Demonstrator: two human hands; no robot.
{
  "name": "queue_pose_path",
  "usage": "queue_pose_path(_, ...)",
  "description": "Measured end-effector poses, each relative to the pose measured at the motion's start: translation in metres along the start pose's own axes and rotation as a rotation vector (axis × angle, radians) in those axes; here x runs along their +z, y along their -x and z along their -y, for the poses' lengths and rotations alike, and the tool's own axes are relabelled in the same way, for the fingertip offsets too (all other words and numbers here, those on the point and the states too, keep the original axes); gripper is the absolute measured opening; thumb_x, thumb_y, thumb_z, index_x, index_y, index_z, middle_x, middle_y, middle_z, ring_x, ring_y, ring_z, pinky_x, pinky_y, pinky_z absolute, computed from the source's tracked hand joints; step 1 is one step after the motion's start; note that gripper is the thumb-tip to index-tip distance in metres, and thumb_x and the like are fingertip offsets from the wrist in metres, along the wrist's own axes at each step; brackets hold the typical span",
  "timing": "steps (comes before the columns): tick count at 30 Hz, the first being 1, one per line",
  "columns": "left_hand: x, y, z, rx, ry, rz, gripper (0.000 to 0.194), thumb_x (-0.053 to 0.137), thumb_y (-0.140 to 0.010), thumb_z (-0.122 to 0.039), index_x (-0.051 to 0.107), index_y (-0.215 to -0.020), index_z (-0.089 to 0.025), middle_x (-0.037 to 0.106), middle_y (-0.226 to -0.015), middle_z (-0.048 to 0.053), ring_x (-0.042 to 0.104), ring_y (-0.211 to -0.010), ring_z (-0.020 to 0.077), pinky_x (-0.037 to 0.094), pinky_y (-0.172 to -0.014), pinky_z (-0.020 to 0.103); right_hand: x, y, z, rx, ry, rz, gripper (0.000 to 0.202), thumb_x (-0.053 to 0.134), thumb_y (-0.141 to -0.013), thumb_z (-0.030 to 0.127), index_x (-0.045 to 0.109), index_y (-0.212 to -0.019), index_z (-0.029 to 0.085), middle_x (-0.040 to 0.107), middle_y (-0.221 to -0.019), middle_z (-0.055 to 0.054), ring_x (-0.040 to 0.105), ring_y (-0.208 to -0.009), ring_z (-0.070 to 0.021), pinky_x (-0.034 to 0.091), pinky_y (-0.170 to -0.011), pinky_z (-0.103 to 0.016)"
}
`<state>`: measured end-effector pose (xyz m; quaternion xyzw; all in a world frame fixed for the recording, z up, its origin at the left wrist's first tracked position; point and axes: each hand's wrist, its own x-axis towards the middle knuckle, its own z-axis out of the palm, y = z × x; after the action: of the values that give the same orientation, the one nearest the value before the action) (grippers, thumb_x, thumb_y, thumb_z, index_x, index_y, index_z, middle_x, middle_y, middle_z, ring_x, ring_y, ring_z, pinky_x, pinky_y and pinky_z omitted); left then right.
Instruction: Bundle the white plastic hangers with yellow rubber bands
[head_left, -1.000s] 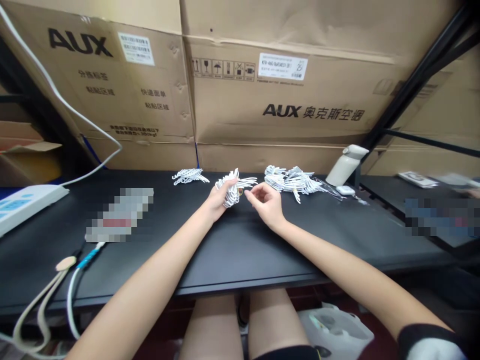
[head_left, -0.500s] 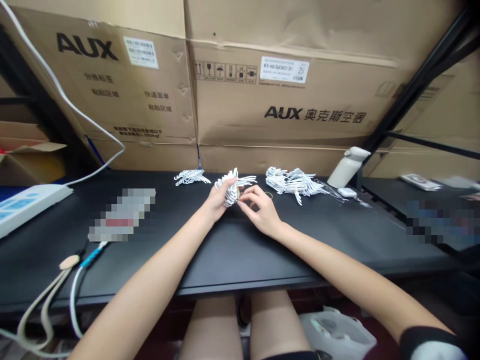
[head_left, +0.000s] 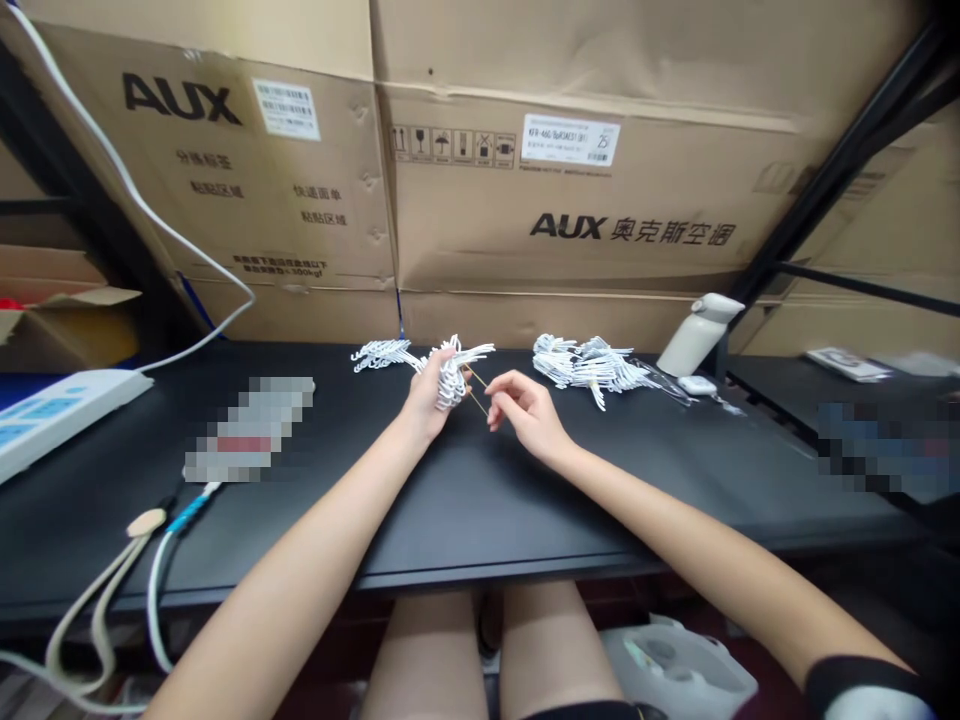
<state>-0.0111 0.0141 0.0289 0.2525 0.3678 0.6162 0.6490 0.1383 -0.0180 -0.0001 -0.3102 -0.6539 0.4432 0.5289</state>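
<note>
My left hand [head_left: 429,398] is closed around a bundle of thin white hooks [head_left: 453,380] above the black table. A yellowish rubber band [head_left: 478,402] runs from this bundle to my right hand [head_left: 525,412], stretched into two strands. The fingers of my right hand are bent and pinch the band's end, a little to the right of the bundle. A smaller pile of white hooks [head_left: 381,354] lies just behind and left of my left hand. Further right on the table are several more hook bundles [head_left: 592,368].
A white bottle [head_left: 697,335] leans near the rack post, with a small white case [head_left: 696,385] before it. On the left are a power strip [head_left: 60,415], a blurred-out phone-shaped object [head_left: 251,430] and cables. Large cardboard [head_left: 465,240] stands behind the table [head_left: 480,520].
My right hand has drawn away from the bundle, stretching the rubber band between them. My left hand, with the bundle, has shifted slightly left.
</note>
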Motion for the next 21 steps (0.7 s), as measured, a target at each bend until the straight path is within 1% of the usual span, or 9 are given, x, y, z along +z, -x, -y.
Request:
queue_pose_path(2,0.001,0.001,0.002,-0.007,-0.004,0.003,0.010,0.063,-0.078,-0.024,0.061,-0.079,-0.015,0.066,-0.062,-0.001,0.061,-0.050,0.0104,0.048,-0.047,0.020,0.000,-0.001,-0.003,0.038,0.043,-0.017,0.024,0.056,-0.083,0.041,0.060,-0.088,0.018,0.054,-0.056,0.003,0.054,-0.048,-0.0112,0.049,-0.048,-0.026)
queue_pose_path(4,0.002,0.002,0.004,-0.004,-0.006,0.015,0.011,0.063,-0.076,-0.024,0.060,-0.080,-0.014,0.066,-0.061,-0.001,0.061,-0.050,0.0105,0.048,-0.047,0.019,0.001,0.000,-0.006,0.051,0.134,-0.013,0.027,0.059,-0.081,0.040,0.063,-0.094,0.017,0.052,-0.057,0.004,0.052,-0.046,-0.0106,0.047,-0.045,-0.025)
queue_pose_path(6,0.002,0.002,0.007,0.004,-0.008,0.036,0.011,0.064,-0.076,-0.023,0.060,-0.081,-0.014,0.065,-0.061,0.000,0.062,-0.051,0.0111,0.049,-0.047,0.019,0.001,0.001,-0.007,-0.010,0.286,-0.005,0.025,0.063,-0.079,0.035,0.066,-0.096,0.016,0.051,-0.059,0.003,0.050,-0.048,-0.0101,0.047,-0.048,-0.025)
queue_pose_path(9,0.003,0.002,0.011,0.009,-0.015,0.056,0.010,0.062,-0.076,-0.021,0.059,-0.082,-0.013,0.067,-0.063,0.002,0.063,-0.051,0.0124,0.050,-0.046,0.020,-0.001,0.001,-0.010,-0.221,0.555,-0.014,0.012,0.061,-0.082,0.024,0.068,-0.086,0.016,0.054,-0.071,-0.001,0.052,-0.058,-0.0110,0.049,-0.058,-0.027)
queue_pose_path(12,0.004,0.002,0.013,-0.008,-0.010,0.044,0.009,0.060,-0.079,-0.021,0.059,-0.082,-0.013,0.067,-0.063,0.003,0.062,-0.049,0.0129,0.049,-0.044,0.021,-0.004,0.000,-0.012,-0.467,0.747,-0.041,0.012,0.056,-0.086,0.020,0.067,-0.081,0.018,0.057,-0.095,-0.009,0.058,-0.083,-0.0179,0.051,-0.071,-0.033)
queue_pose_path(14,0.005,0.003,0.012,-0.019,0.008,0.027,0.009,0.057,-0.081,-0.021,0.059,-0.081,-0.012,0.066,-0.061,0.003,0.061,-0.047,0.0123,0.048,-0.043,0.020,-0.006,-0.002,-0.011,-0.624,0.830,-0.031,0.012,0.056,-0.086,0.019,0.066,-0.081,0.019,0.057,-0.108,-0.012,0.055,-0.099,-0.0225,0.050,-0.081,-0.039)
queue_pose_path(17,0.006,0.003,0.011,-0.019,0.036,0.012,0.010,0.056,-0.082,-0.021,0.059,-0.079,-0.011,0.066,-0.059,0.003,0.061,-0.047,0.0112,0.048,-0.045,0.019,-0.007,-0.004,-0.006,-0.781,0.830,0.105,0.012,0.051,-0.089,0.015,0.062,-0.086,0.020,0.062,-0.100,-0.011,0.056,-0.099,-0.0221,0.049,-0.084,-0.040)
queue_pose_path(19,0.007,0.004,0.011,-0.026,0.045,-0.001,0.010,0.056,-0.082,-0.020,0.059,-0.077,-0.011,0.066,-0.059,0.002,0.062,-0.048,0.0110,0.049,-0.046,0.019,-0.008,-0.004,-0.004,-0.792,0.770,0.197,0.014,0.047,-0.091,0.014,0.060,-0.092,0.019,0.065,-0.094,-0.009,0.059,-0.094,-0.0204,0.050,-0.082,-0.038)
queue_pose_path(21,0.007,0.005,0.011,-0.049,0.038,0.010,0.009,0.057,-0.081,-0.019,0.059,-0.077,-0.011,0.066,-0.059,0.002,0.062,-0.049,0.0113,0.049,-0.045,0.019,-0.009,-0.003,-0.003,-0.735,0.708,0.204,0.013,0.045,-0.093,0.016,0.058,-0.097,0.019,0.066,-0.094,-0.009,0.062,-0.091,-0.0192,0.051,-0.082,-0.036)
